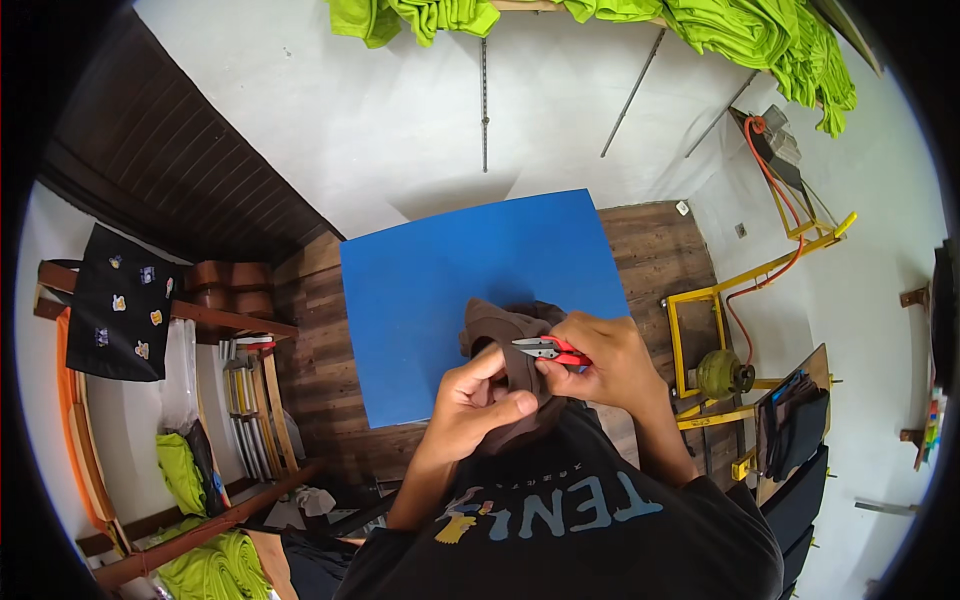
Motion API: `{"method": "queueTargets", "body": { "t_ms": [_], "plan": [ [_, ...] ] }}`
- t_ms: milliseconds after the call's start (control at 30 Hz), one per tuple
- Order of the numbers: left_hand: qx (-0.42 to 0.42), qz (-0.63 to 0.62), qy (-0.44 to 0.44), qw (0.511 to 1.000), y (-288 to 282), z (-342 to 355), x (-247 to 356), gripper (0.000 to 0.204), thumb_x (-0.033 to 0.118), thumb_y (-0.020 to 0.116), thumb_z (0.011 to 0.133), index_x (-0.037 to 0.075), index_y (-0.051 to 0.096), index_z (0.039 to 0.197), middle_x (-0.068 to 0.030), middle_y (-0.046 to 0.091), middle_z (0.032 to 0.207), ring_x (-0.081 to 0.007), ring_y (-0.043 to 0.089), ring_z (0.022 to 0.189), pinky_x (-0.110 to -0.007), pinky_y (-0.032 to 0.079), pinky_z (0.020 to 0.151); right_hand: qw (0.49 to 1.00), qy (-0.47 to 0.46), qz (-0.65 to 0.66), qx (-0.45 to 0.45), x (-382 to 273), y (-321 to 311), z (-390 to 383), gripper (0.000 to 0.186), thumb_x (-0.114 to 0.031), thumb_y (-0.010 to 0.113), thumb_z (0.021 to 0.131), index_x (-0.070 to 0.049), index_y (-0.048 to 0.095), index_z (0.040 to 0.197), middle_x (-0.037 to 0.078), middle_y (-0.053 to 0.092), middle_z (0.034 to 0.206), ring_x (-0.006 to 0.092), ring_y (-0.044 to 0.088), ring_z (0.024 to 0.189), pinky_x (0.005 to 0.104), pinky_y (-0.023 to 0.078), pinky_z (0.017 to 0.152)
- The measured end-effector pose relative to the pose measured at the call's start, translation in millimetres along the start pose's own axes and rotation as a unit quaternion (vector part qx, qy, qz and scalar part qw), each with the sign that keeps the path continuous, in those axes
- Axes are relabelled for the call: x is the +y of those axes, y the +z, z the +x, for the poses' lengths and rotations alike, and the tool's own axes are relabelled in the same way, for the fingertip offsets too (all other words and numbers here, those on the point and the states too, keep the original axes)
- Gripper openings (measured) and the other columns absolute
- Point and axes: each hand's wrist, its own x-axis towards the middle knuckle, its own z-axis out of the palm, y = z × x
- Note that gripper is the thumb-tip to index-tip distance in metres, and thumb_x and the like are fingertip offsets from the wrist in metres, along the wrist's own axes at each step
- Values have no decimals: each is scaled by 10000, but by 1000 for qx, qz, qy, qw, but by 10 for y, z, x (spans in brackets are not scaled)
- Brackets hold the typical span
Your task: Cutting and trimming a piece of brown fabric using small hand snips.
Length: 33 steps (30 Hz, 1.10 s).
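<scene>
My left hand (480,400) is closed on a brown piece of cloth (492,320), pinching a fold of it between thumb and fingers. Just to the right, my right hand (605,360) grips a small pair of snips (545,348) with red handles and pointed grey blades. The blades point left and lie over the cloth, close to the left fingers. Whether they touch the fabric I cannot tell. Part of the cloth hangs down toward my black shirt, and another part bunches up beyond the hands, over a blue table (420,290).
Bright green cloth (730,35) is piled on a shelf at the far wall. To the right stands a yellow metal frame (690,340) with a round greenish tank (722,375) and an orange hose. At left, a black bag (120,305) hangs from a wooden rack.
</scene>
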Motion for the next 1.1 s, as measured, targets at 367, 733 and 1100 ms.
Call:
{"method": "queueTargets", "body": {
  "t_ms": [367, 733, 1100],
  "plan": [
    [58, 54, 27, 996, 27, -43, -25, 209, -40, 660, 909, -62, 618, 1112, -8, 578, 951, -53, 511, 873, -225, 431, 772, 1000, -10, 0, 2, -60, 33, -20, 226, -174, 783, 736, -62, 613, 834, 64, 604, 705, 242, 615, 567, 341, 482, 487],
    [32, 6, 1, 999, 28, -54, 22, 220, -16, 656, 916, -42, 596, 1127, 4, 606, 903, -11, 508, 779, -181, 409, 684, 1000, 12, 8, 10, -53, 7, 7, 237, -181, 789, 745, -46, 615, 832, 66, 618, 710, 249, 615, 575, 337, 480, 488],
    [70, 17, -16, 997, 184, -69, 62, 234, -9, 684, 909, -17, 517, 1073, -60, 683, 964, -41, 604, 853, -184, 445, 707, 1000, -13, 7, -19, -36, 26, -1, 235, -171, 790, 748, -47, 613, 841, 68, 620, 716, 249, 609, 565, 334, 473, 484]
  ]
}}
